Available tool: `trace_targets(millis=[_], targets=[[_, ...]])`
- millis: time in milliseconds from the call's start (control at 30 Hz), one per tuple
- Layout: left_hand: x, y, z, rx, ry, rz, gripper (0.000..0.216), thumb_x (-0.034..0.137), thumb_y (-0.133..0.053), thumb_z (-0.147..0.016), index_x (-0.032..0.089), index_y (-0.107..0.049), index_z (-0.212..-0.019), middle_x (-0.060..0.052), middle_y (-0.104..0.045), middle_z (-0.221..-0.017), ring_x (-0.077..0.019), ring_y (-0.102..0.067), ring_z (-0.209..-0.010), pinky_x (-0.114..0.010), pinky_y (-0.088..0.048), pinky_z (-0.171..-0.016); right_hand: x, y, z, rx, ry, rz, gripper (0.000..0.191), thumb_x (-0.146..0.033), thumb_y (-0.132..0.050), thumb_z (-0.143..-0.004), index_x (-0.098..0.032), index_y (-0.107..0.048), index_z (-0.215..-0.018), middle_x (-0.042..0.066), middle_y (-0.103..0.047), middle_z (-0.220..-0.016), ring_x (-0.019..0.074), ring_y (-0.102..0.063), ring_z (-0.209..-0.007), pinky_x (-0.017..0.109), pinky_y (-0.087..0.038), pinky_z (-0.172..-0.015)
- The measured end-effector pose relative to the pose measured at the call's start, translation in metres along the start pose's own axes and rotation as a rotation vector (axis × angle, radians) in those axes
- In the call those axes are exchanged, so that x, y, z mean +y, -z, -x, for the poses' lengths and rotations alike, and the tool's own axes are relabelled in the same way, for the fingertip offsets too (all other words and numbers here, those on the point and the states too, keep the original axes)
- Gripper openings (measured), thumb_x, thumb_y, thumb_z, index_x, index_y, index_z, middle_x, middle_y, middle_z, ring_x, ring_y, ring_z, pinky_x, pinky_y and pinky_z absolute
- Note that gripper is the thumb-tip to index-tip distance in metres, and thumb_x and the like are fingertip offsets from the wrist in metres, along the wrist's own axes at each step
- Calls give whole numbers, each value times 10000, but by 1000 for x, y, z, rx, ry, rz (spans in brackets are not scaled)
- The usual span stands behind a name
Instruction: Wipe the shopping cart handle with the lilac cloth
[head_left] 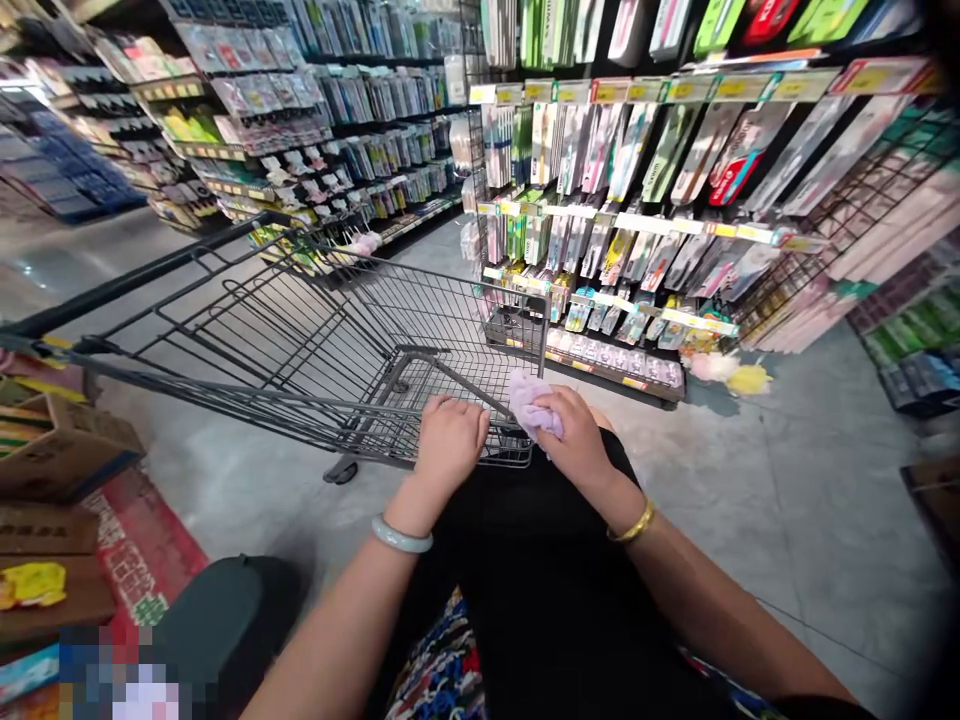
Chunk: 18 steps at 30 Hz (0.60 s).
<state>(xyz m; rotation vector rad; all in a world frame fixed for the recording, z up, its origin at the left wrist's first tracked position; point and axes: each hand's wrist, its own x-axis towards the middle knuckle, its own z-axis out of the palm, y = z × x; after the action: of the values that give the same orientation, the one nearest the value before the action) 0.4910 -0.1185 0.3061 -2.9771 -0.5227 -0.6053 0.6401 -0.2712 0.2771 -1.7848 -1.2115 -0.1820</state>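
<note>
A dark wire shopping cart (300,330) stands in front of me, its inside showing bare mesh. My left hand (450,440) rests on the cart's near rim with its fingers curled over the wires. Bunched up in my right hand (574,440) is a pale purple cloth (531,400), held close to the cart's near right corner. Whether the cloth touches the wires I cannot tell. A pale bangle (402,536) circles my left wrist and a gold bracelet (634,522) my right one.
Beyond the cart, a rack (630,215) displays packaged goods in several rows. More shelves (360,110) line the back left. Cardboard boxes (60,440) sit at the left, near a dark rounded object (225,620) on the floor. Grey tiles (720,520) extend to the right.
</note>
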Motion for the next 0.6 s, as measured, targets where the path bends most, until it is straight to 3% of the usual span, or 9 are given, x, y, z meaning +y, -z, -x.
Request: trace_targets(millis=[133,267,467,600], targets=[[1,-6,0,18,11,24,318,288,-384,-963,179,-616,-776,-51,-643,-701,-203,-592,-741,-424,-369,-960,-29,-3,-7,-88,20,156,280,-137,-590,-724,-225,-637,-987,79,-632,-1036,272,-553,-994,434,-467,-903],[-6,2,2,-43,-6,92,218,222,-457,-904,180,-638,-791,-56,-658,-736,-204,-609,-785,-419,-349,-1022,-59,-17,-10,-183,168,174,312,-132,-576,-727,-229,-656,-1013,84,-619,-1094,271,-527,-1004,417,-471,-887],[-40,24,18,-23,120,46,361,328,-318,-984,216,-657,-932,-57,-687,-935,-220,-587,-978,-488,-178,-1149,-42,-5,-5,-202,138,277,351,-141,-580,-737,-233,-643,-1070,102,-593,-1131,299,-513,-1041,455,-466,-889],[-52,18,22,-40,171,13,421,362,-289,-989,193,-652,-859,-83,-664,-850,-238,-573,-929,-454,-326,-1017,-54,-29,-8,-202,198,234,349,-131,-575,-743,-235,-654,-1067,100,-580,-1163,296,-490,-1064,460,-436,-946]])
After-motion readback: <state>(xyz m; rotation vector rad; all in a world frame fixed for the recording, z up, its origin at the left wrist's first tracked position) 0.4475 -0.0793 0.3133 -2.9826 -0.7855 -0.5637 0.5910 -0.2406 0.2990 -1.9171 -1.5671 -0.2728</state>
